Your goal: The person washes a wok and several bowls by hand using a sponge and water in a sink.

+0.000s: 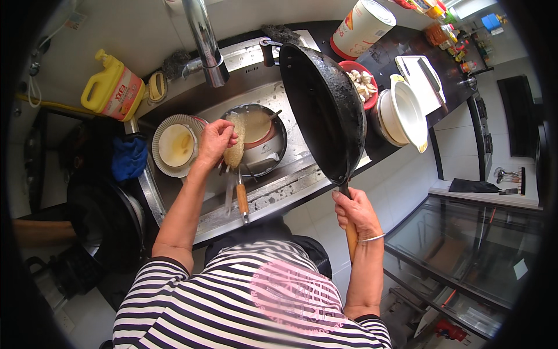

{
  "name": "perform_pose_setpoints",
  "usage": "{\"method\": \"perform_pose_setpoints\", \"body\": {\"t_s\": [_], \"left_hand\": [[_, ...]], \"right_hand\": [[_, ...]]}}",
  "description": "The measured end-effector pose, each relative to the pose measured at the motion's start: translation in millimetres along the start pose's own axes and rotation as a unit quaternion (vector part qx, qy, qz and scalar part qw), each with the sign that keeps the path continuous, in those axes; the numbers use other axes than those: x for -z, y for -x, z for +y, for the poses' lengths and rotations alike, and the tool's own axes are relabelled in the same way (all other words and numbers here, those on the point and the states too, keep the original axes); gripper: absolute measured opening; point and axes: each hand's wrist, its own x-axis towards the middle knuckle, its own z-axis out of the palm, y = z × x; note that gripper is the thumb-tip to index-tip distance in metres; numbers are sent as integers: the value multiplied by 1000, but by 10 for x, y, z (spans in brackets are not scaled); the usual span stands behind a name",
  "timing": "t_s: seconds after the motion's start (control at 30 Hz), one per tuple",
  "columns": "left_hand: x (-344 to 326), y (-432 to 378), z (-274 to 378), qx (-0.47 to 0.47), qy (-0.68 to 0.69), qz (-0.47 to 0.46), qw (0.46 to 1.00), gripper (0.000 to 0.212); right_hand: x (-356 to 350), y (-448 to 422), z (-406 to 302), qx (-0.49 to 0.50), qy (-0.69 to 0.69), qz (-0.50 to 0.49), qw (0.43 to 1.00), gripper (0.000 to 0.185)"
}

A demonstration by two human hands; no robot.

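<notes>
My right hand (358, 212) grips the wooden handle of a black wok (320, 104), which is tilted on its side over the sink's right part. My left hand (216, 141) pinches a tan loofah sponge (236, 146) above the stainless steel sink (205, 196). Under the loofah is a dark pan (282, 152) with a bowl of cloudy liquid (257, 125) and other dishes in it. A wooden-handled utensil (242, 197) leans across the sink's front rim. Left of my left hand stand a fluted dish and a pale bowl (176, 145).
A faucet (209, 52) rises behind the sink. Left are a yellow detergent jug (115, 89) and a blue cloth (129, 158). Right are a red bowl of garlic (362, 83), a large can (363, 28), white basins (407, 113) and a cutting board (418, 83) with a knife (431, 83).
</notes>
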Motion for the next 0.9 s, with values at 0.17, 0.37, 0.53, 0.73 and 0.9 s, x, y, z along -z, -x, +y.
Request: {"method": "perform_pose_setpoints", "body": {"t_s": [0.17,0.37,0.53,0.73,0.9], "left_hand": [[-51,52,1,-5,3,-12,1000,15],[-59,74,-34,-1,-18,-21,1000,16],[-67,105,-22,4,-21,-17,1000,16],[-132,135,38,-8,-21,-22,999,17],[-174,178,76,-27,-9,-30,999,17]], "right_hand": [[10,-17,7,4,-5,-10,1000,26],[-3,-26,-10,7,-2,-11,1000,24],[8,-49,4,17,-5,-23,1000,23],[35,0,3,68,29,-15,997,23],[79,34,-19,70,2,-16,997,23]]}}
